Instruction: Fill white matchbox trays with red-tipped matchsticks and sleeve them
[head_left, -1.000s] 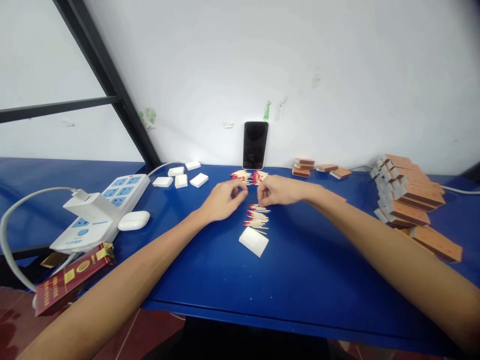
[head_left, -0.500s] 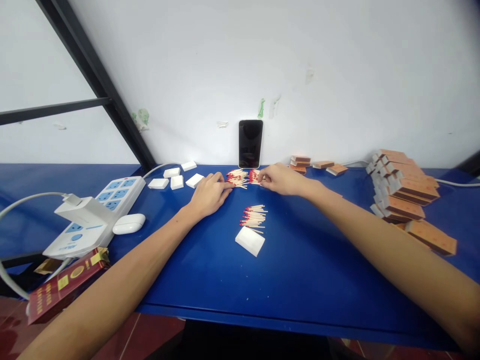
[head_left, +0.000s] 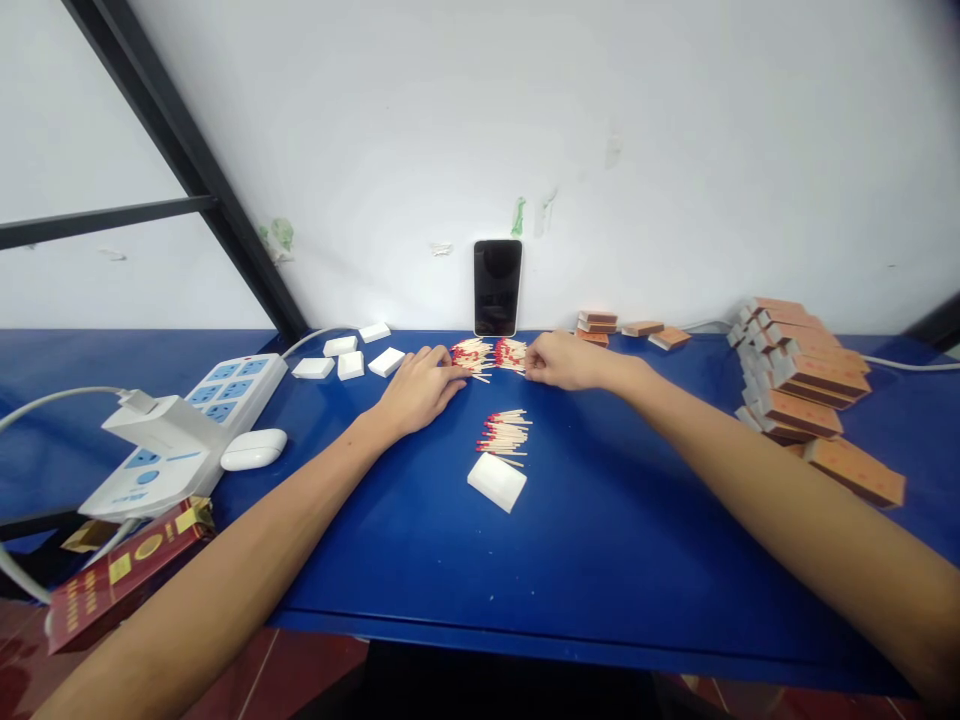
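Both hands reach to a loose heap of red-tipped matches (head_left: 491, 354) at the back of the blue table (head_left: 600, 560). My left hand (head_left: 415, 390) lies flat, fingertips touching the heap's left side. On the heap's right edge my right hand (head_left: 561, 361) curls its fingers in a pinch; what it holds is too small to make out. Nearer me lies a neat bundle of matches (head_left: 504, 432), and in front of it a white inner matchbox tray (head_left: 496, 481).
A black phone (head_left: 497, 287) leans on the wall behind the heap. Several white trays (head_left: 346, 357) lie at back left, beside a power strip (head_left: 187, 420), an earbud case (head_left: 253, 449) and a red packet (head_left: 124, 573). Orange matchbox sleeves are stacked at right (head_left: 802, 385) and back (head_left: 600, 325).
Both hands moved from the near bundle of matches away to the far heap by the phone. The left hand flattened out; the right hand now pinches at the heap's edge.
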